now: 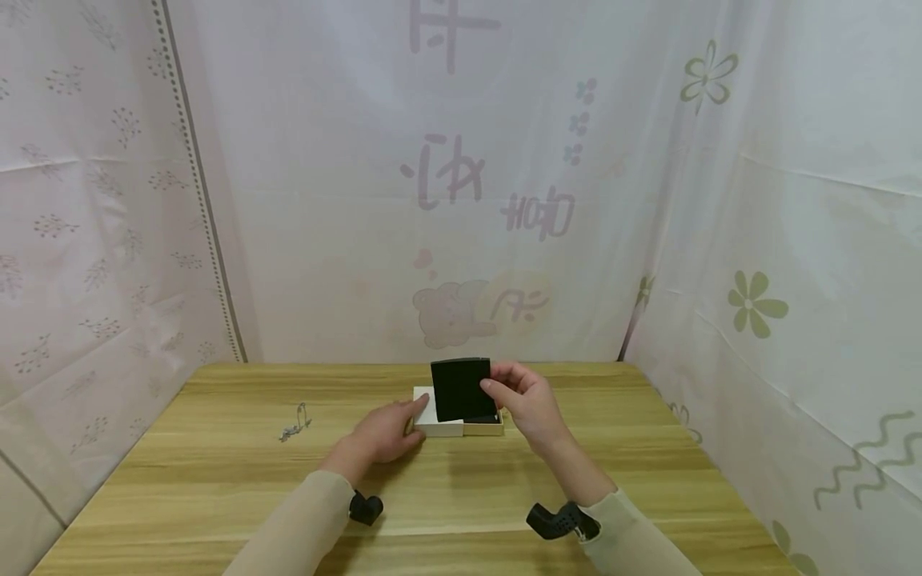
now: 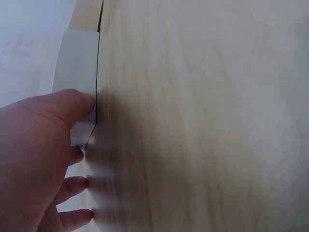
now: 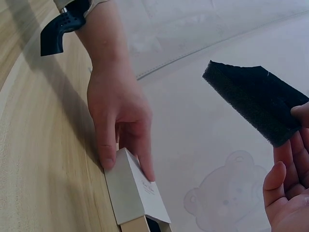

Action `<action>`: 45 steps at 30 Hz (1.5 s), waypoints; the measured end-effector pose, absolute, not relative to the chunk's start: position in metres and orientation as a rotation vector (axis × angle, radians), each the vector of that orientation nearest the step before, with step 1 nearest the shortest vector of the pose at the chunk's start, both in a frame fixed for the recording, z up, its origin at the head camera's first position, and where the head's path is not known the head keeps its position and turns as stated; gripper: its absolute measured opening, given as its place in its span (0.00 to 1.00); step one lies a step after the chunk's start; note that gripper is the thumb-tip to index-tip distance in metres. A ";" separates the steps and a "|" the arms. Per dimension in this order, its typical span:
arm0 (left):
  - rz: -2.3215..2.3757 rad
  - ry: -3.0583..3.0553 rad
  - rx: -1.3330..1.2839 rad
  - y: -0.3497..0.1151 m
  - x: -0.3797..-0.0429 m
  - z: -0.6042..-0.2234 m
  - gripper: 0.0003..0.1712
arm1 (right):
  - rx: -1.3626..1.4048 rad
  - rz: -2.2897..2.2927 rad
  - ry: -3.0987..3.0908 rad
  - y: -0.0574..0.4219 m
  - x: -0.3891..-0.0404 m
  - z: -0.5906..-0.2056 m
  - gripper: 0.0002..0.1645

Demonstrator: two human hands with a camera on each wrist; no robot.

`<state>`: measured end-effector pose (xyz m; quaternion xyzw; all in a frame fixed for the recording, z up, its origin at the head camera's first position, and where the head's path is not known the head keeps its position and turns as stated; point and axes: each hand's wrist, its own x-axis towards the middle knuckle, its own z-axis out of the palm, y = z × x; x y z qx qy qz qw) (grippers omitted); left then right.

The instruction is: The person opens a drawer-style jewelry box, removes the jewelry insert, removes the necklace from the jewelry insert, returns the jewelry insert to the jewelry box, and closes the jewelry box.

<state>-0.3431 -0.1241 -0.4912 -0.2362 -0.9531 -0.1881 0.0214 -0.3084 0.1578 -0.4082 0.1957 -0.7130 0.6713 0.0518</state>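
Observation:
My right hand [image 1: 531,406] pinches a thin square black foam pad [image 1: 459,390] by its right edge, thumb in front, holding it upright above a small white box [image 1: 441,430]. In the right wrist view the pad [image 3: 258,99] shows a rough, spongy edge. My left hand [image 1: 387,432] grips the left end of the box, its thumb [image 2: 77,104] on the front side. A cream drawer [image 1: 483,430] sticks out of the box's right end, with something dark inside; the pad hides part of it.
A small silver chain-like piece of jewellery [image 1: 295,426] lies on the wooden table [image 1: 461,496] to the left. Patterned white curtains [image 1: 324,200] hang behind the table and at both sides. A black camera mount [image 1: 555,522] sits on the right wrist, another [image 1: 366,508] on the left.

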 end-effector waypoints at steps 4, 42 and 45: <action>-0.576 -2.960 -0.716 -0.124 -0.342 -0.492 0.41 | 0.584 2.050 -2.160 0.158 -0.309 -0.407 0.13; -0.672 -2.946 -0.645 -0.122 -0.343 -0.503 0.40 | 0.225 1.899 -2.304 0.178 -0.354 -0.409 0.19; -0.670 -2.947 -0.646 -0.122 -0.343 -0.501 0.40 | 0.198 1.886 -2.317 0.180 -0.359 -0.408 0.20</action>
